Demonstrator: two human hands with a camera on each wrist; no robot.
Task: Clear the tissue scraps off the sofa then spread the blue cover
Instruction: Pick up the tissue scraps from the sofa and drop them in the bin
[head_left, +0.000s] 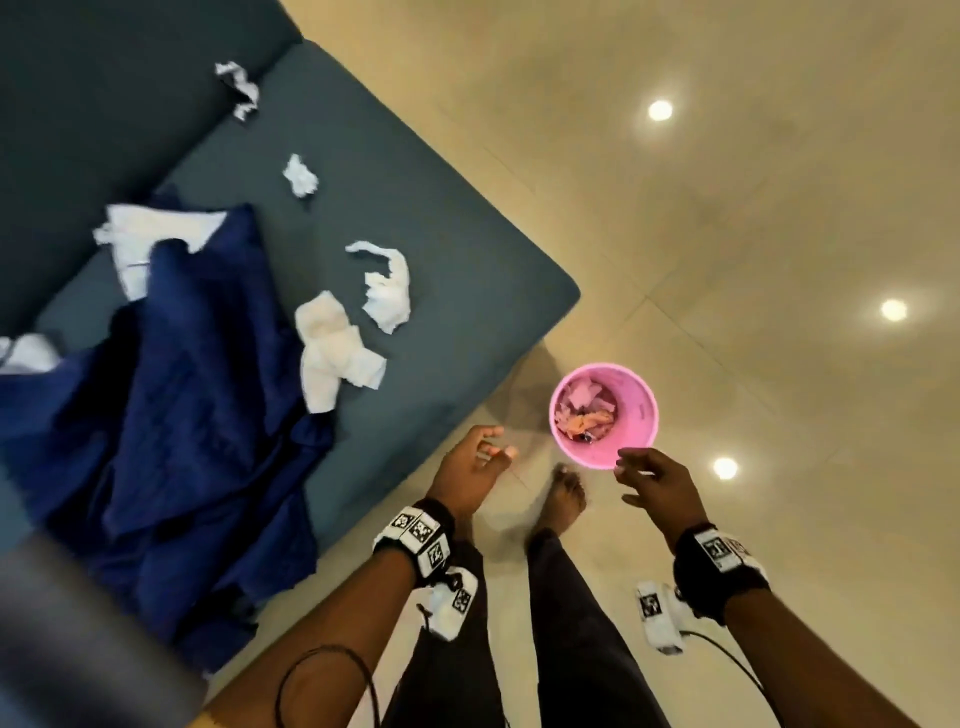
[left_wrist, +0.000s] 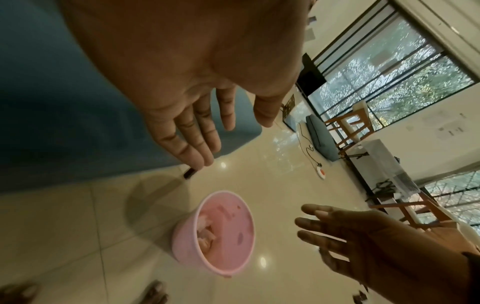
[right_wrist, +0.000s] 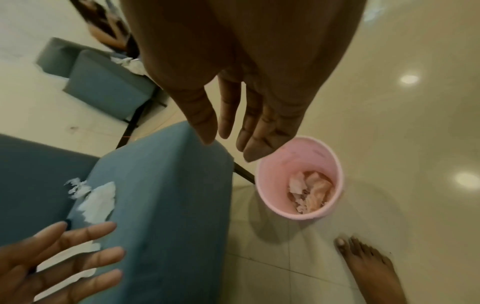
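Observation:
Several white tissue scraps (head_left: 337, 351) lie scattered on the grey-blue sofa seat (head_left: 441, 291). A crumpled dark blue cover (head_left: 171, 395) is heaped on the sofa's near left part, partly over a white scrap (head_left: 150, 234). On the floor by the sofa corner stands a pink bin (head_left: 604, 415) (left_wrist: 215, 234) (right_wrist: 298, 179) holding crumpled tissue. My left hand (head_left: 475, 462) (left_wrist: 207, 127) hovers left of the bin, fingers straight and empty. My right hand (head_left: 652, 480) (right_wrist: 233, 127) hovers over the bin's near rim, also empty.
Glossy cream floor tiles (head_left: 727, 234) reflect ceiling lights. My bare foot (head_left: 563, 499) stands just short of the bin. In the left wrist view, wooden chairs (left_wrist: 348, 127), a cable on the floor and windows lie further off. Another grey seat (right_wrist: 103, 86) stands beyond the sofa.

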